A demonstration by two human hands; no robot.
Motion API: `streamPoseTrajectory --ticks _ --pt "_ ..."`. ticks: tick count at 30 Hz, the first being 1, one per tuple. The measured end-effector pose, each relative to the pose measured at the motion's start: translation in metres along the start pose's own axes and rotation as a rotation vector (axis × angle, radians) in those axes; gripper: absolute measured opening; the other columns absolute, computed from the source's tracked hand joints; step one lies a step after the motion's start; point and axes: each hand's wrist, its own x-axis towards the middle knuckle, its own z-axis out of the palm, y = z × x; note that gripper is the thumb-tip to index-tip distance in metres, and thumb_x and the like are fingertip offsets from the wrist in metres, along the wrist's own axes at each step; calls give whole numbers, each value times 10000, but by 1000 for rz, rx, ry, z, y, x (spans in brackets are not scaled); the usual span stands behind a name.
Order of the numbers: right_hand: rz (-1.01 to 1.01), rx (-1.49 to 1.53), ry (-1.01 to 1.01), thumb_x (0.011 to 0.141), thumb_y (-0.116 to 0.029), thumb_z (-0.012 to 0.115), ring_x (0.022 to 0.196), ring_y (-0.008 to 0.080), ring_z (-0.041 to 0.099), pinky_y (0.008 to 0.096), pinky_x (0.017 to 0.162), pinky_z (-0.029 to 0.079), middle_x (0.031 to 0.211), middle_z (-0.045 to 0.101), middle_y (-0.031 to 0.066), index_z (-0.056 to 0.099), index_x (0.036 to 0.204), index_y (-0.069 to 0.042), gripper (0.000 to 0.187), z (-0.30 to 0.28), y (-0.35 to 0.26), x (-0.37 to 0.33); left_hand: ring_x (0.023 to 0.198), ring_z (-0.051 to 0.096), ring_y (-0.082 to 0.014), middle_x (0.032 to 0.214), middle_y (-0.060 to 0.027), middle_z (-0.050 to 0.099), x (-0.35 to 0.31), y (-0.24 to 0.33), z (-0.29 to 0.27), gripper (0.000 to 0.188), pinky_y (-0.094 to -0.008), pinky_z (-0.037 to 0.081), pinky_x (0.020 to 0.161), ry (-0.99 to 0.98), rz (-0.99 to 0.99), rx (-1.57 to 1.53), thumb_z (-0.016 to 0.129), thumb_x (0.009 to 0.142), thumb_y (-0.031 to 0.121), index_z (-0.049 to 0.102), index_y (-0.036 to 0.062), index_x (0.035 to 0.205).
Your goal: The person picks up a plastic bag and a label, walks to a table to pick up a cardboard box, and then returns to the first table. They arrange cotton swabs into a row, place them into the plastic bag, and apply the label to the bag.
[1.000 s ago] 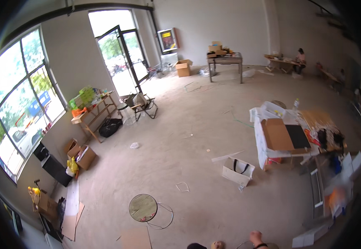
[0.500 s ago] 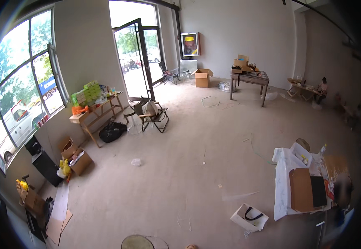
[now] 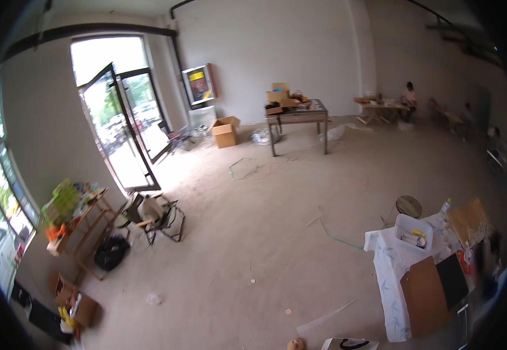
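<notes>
Neither of my hands can be made out. A small rounded tan thing (image 3: 296, 344) shows at the lower edge; what it is I cannot tell. Beside it, a white paper bag (image 3: 350, 344) with a dark handle is cut off by the edge. To the right, a table with a white patterned cloth (image 3: 385, 280) bears a white plastic bin (image 3: 412, 233) with small items in it. A brown cardboard sheet (image 3: 425, 297) and a dark panel (image 3: 452, 280) lie on the cloth, near a clear bottle (image 3: 446, 205).
A folding chair (image 3: 163, 216) and a black bag (image 3: 112, 252) stand left, by a wooden bench (image 3: 78, 227) piled with goods. Beyond are an open glass door (image 3: 113, 128), a cardboard box (image 3: 225, 133) and a dark table (image 3: 297, 116). A person (image 3: 408, 99) sits far right. A round stool (image 3: 408, 206) stands behind the cloth-covered table.
My view has swung right and tilted up. The door, chair and bench now sit farther left; the paper bag has sunk to the lower edge. More of the right wall shows.
</notes>
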Motion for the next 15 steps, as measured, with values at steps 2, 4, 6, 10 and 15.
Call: streamPoseTrajectory --ticks 2,4,6,10,15 --pt "-93 400 -15 767 -233 666 785 369 648 473 653 511 968 669 206 657 1014 -17 329 -26 -65 55 1014 626 -283 1095 -171 644 42 5 -14 499 -413 497 868 -69 -70 78 619 890 391 561 12 1210" --pt "-251 -185 218 777 -278 662 834 392 640 449 762 508 968 665 217 658 1009 -21 346 -74 -199 109 1016 624 -288 1079 -176 652 84 -12 -35 493 -408 491 878 -21 -92 81 621 887 384 566 13 1206" --pt "-309 -122 306 820 -298 619 748 301 676 382 715 542 758 687 129 679 945 -85 254 -137 -308 145 1018 622 -292 1062 -181 659 122 -20 -50 487 -402 486 889 37 -105 43 624 883 378 572 13 1202" --pt "-381 -18 424 813 -277 615 810 317 663 399 747 534 829 683 144 685 933 -86 236 -234 -438 227 1093 574 -315 1149 -202 615 239 -7 -79 533 -423 445 944 -56 -374 15 593 886 418 534 36 1254" --pt "-403 11 557 832 -276 598 814 299 669 410 734 528 847 687 142 684 910 -72 234 -284 -428 332 1167 527 -338 1236 -223 571 393 9 -153 580 -443 403 1000 -164 -607 61 561 890 458 495 60 1306"
